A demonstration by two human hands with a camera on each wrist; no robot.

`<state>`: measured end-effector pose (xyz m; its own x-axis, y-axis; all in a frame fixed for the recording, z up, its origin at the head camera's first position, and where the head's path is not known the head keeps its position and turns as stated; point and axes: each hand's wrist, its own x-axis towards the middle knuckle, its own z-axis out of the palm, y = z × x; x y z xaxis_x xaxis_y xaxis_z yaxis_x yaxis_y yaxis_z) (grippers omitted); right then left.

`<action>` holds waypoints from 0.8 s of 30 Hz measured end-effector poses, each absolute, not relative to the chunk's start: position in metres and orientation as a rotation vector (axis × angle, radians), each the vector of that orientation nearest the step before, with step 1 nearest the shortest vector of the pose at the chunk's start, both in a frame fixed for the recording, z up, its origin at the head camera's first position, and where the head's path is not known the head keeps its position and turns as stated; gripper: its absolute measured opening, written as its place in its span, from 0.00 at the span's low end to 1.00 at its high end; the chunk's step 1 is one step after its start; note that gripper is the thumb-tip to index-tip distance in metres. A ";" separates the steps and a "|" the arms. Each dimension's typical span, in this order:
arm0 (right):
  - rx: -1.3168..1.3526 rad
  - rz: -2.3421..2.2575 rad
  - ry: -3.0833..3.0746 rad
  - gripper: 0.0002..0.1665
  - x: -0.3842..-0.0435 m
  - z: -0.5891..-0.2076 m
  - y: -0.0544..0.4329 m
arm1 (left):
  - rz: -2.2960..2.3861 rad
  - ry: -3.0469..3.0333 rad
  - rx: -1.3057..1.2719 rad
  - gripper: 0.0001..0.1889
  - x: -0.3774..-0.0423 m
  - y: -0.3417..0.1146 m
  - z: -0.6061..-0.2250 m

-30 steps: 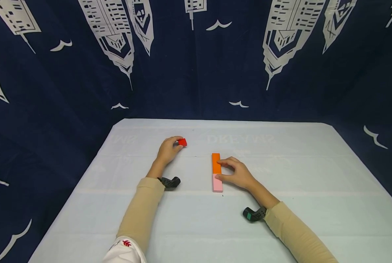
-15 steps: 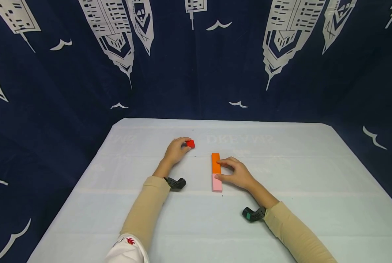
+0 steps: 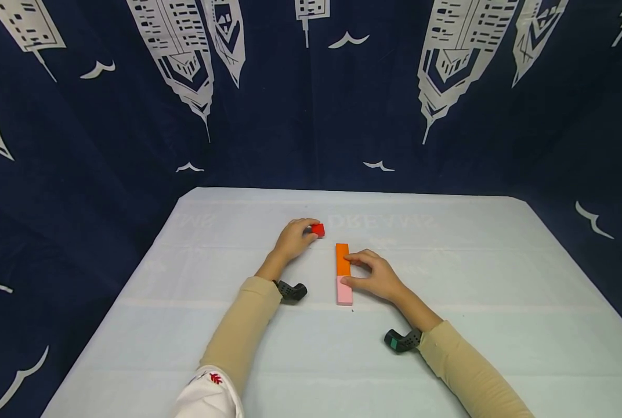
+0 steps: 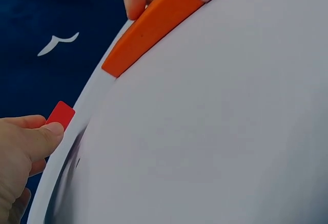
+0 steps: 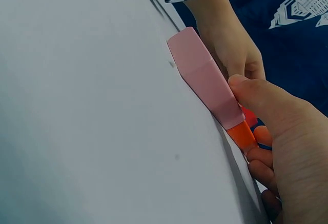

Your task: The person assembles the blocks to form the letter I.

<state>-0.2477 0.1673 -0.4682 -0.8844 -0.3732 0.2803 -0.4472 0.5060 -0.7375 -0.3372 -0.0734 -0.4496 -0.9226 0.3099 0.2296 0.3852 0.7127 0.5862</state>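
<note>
My left hand (image 3: 294, 239) pinches a small red block (image 3: 318, 230) between thumb and fingers, at the far left of the other blocks. An orange block (image 3: 342, 259) and a pink block (image 3: 344, 295) lie end to end in a straight row, orange at the far end. Along the row's right side, my right hand (image 3: 378, 277) touches both: the thumb is on the pink block and a fingertip on the orange one. In the left wrist view the red block (image 4: 61, 114) shows apart from the row's orange end. Behind the row, the right wrist view shows it partly hidden.
A white cloth covers the table (image 3: 196, 360). Beyond its far edge hangs a dark blue curtain (image 3: 311, 116) with white building and bird prints. Each wrist wears a black camera mount (image 3: 292, 291), close above the table.
My left hand has moved right and slightly nearer with the red block, closing in on the row. The right hand and the orange and pink blocks have stayed in place.
</note>
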 end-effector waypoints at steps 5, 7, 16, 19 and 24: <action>0.724 1.344 -2.644 0.32 -0.248 -0.469 0.168 | -1.002 -2.796 -0.614 0.20 -0.338 -0.062 -0.450; 0.723 1.351 -2.645 0.32 -0.248 -0.469 0.168 | -1.004 -2.796 -0.628 0.20 -0.338 -0.058 -0.451; 0.733 1.350 -2.635 0.32 -0.247 -0.468 0.168 | -1.025 -2.777 -0.670 0.19 -0.338 -0.045 -0.450; 0.733 1.355 -2.637 0.32 -0.248 -0.468 0.168 | -1.025 -2.782 -0.676 0.19 -0.338 -0.041 -0.449; 0.733 1.354 -2.640 0.32 -0.247 -0.468 0.168 | -1.012 -2.797 -0.685 0.19 -0.337 -0.036 -0.448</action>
<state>-0.2475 0.1679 -0.4683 -0.8815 -0.3758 0.2860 -0.4514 0.4930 -0.7437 -0.3370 -0.0361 -0.4483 -0.8953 0.3811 0.2305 0.4404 0.6798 0.5864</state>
